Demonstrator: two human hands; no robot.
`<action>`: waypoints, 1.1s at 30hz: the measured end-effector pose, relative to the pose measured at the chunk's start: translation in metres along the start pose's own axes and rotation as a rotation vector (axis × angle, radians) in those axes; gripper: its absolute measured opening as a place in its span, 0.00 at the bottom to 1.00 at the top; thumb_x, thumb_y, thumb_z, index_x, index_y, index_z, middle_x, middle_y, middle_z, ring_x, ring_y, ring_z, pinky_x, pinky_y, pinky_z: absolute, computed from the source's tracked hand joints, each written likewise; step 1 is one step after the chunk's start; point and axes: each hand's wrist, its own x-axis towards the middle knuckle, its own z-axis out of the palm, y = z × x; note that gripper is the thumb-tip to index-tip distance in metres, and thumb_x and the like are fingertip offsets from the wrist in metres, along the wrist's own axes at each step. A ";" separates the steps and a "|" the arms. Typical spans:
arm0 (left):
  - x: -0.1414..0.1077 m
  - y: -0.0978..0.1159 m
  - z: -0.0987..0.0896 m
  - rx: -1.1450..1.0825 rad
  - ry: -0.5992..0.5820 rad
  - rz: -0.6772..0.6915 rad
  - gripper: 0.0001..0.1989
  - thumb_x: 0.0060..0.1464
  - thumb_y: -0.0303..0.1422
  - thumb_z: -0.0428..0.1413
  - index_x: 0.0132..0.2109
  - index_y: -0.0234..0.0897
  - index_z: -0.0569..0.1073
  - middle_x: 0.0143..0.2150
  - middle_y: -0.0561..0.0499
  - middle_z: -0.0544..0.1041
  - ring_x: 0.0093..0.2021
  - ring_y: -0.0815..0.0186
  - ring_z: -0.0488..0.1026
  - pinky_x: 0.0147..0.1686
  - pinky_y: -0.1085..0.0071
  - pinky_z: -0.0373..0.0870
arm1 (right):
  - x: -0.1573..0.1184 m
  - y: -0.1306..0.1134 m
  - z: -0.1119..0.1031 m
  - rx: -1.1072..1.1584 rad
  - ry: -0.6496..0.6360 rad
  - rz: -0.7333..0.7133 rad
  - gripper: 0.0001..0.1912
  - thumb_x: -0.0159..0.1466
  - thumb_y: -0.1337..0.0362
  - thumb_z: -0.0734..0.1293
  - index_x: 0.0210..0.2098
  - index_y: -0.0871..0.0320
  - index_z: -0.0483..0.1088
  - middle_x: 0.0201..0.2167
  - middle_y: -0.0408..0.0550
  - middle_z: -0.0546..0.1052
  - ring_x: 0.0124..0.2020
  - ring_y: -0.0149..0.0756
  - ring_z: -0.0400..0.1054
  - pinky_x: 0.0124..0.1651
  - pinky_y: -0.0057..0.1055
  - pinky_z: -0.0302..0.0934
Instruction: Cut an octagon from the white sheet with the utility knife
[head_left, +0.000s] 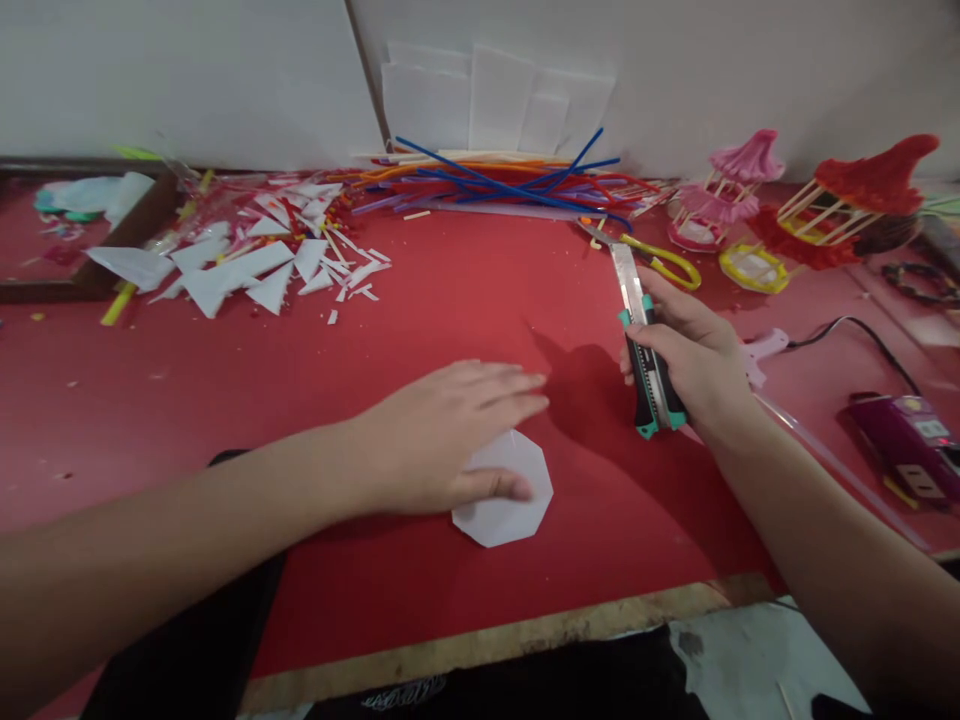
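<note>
A white many-sided piece of card [517, 515] lies on the red tabletop [360, 590] near the front edge. My left hand [457, 430] is over its upper left part, fingers stretched to the right and thumb across the card; whether the palm touches it I cannot tell. To the right, my right hand [694, 350] is wrapped round a black and green utility knife [656, 385], held above the table with its wide metal blade end pointing up and away. Yellow-handled scissors [671, 262] lie just beyond the knife.
White scraps [240, 275] are heaped at the back left beside a wooden tray [142, 235]. Coloured pipe cleaners [510, 185] lie along the wall. Small pink [724, 190] and red models [862, 200], a glue gun [765, 350] and a purple power strip [907, 445] are at right.
</note>
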 end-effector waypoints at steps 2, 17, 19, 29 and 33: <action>-0.006 0.004 0.012 -0.048 -0.074 0.089 0.37 0.61 0.57 0.49 0.69 0.41 0.58 0.72 0.45 0.55 0.72 0.53 0.49 0.68 0.53 0.46 | -0.001 -0.002 0.000 0.004 0.007 0.010 0.33 0.54 0.69 0.69 0.59 0.45 0.71 0.19 0.36 0.72 0.16 0.33 0.67 0.19 0.31 0.66; -0.032 -0.045 0.013 0.123 0.223 -0.218 0.27 0.70 0.41 0.35 0.65 0.33 0.64 0.68 0.41 0.63 0.70 0.56 0.55 0.67 0.53 0.51 | 0.000 -0.001 0.001 -0.004 0.008 -0.002 0.32 0.55 0.70 0.69 0.58 0.45 0.71 0.21 0.36 0.72 0.18 0.32 0.68 0.20 0.31 0.66; -0.027 -0.017 0.022 0.145 0.158 -0.062 0.29 0.69 0.48 0.38 0.66 0.34 0.64 0.69 0.41 0.61 0.70 0.54 0.55 0.69 0.51 0.45 | 0.000 -0.001 0.000 -0.004 0.018 -0.007 0.31 0.54 0.70 0.70 0.57 0.44 0.72 0.21 0.36 0.72 0.19 0.32 0.69 0.20 0.31 0.67; -0.023 0.041 0.039 0.137 0.265 -0.026 0.38 0.61 0.59 0.46 0.65 0.35 0.66 0.66 0.51 0.67 0.70 0.50 0.54 0.69 0.54 0.20 | -0.001 -0.002 0.000 -0.041 0.002 -0.037 0.31 0.56 0.69 0.68 0.58 0.42 0.71 0.22 0.37 0.72 0.19 0.33 0.68 0.21 0.33 0.67; -0.016 0.037 0.035 0.154 0.253 -0.076 0.40 0.60 0.60 0.44 0.65 0.33 0.65 0.67 0.50 0.65 0.70 0.47 0.52 0.69 0.50 0.23 | -0.002 -0.001 0.002 -0.021 0.002 -0.023 0.32 0.55 0.69 0.69 0.58 0.42 0.71 0.23 0.37 0.72 0.19 0.33 0.68 0.21 0.33 0.67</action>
